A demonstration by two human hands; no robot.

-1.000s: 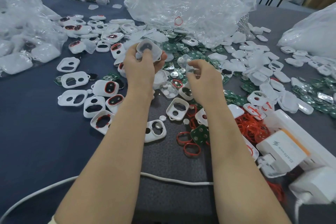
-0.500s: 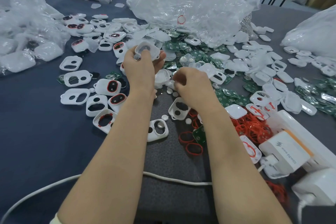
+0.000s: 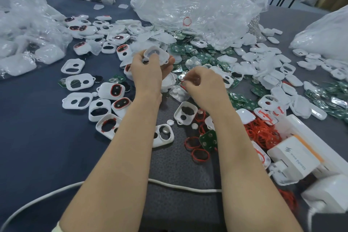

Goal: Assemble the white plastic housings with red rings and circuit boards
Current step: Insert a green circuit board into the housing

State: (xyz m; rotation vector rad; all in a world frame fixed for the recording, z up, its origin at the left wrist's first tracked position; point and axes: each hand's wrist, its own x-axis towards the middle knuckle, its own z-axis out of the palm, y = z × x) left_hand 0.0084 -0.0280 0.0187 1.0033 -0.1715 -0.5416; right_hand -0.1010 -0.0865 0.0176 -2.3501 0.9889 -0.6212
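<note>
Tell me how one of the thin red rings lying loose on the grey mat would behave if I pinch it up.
Probably floppy: the thin red rings lie in uneven ovals, and the tangled pile looks limp. Likely very light, being so thin. Lying flat, one seems unlikely to roll.

White housing (image 3: 156,55) in left grip (image 3: 146,73)

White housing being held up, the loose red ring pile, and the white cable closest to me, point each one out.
held white housing (image 3: 157,54): head view, middle of its pale face.
red ring pile (image 3: 260,133): head view, centre of the heap.
white cable (image 3: 180,187): head view, its middle stretch.
</note>
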